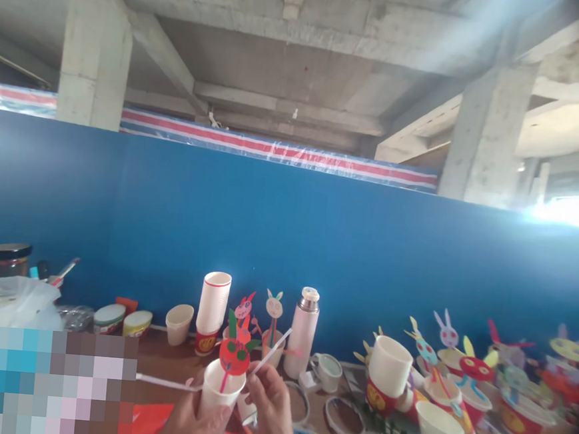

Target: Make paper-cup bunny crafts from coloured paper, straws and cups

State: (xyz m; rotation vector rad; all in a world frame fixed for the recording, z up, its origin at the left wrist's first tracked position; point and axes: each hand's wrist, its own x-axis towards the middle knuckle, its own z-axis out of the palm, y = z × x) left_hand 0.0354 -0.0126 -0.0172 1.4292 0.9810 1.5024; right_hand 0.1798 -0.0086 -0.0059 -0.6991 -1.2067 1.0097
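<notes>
In my left hand (198,416) is a white paper cup (219,399), upright, with my fingers wrapped round its side. A red paper face (234,358) with green leaf-like pieces stands over the cup's mouth on a thin pink stick. One white strip (166,382) sticks out to the left of the cup, by my left fingers. My right hand (270,399), at the cup's right rim, pinches another thin white strip (273,351) that slants up to the right. Whether the strips join the cup is hidden by my fingers.
Behind the cup stand stacked paper cups (213,304), similar paper figures (274,306) and a pink thermos (302,335). Tape rolls (344,416) and a mug (328,374) lie right. Many decorated cups (476,392) crowd the far right. A blue partition (288,230) closes the back.
</notes>
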